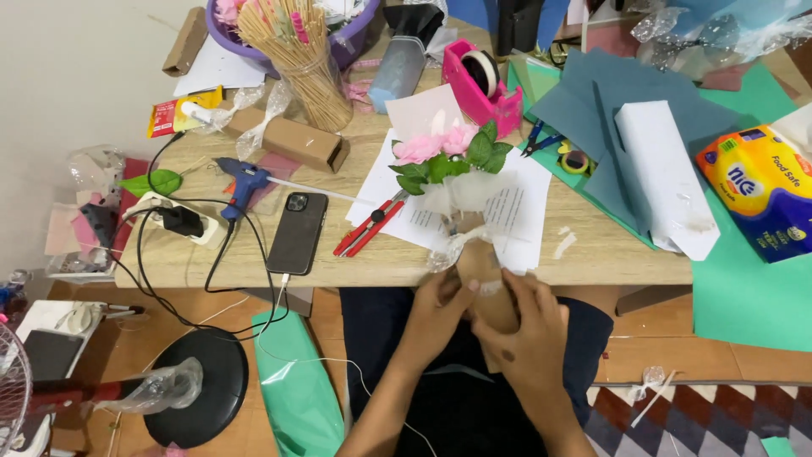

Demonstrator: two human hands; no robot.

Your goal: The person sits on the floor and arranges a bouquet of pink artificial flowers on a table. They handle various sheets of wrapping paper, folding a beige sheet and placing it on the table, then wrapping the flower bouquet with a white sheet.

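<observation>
As hands (486, 313) clasp, pink-flowered, leafy bouquet (452, 156).

Small bouquet (461, 182), centre of frame, lying w/ its head on the table edge & stem end pointing down toward the lap. Pink flowers (436, 144) up top, green leaves (486, 152) beside them, clear wrap around the middle, brown paper cone (484, 275) at the bottom, tilted slightly left.
</observation>
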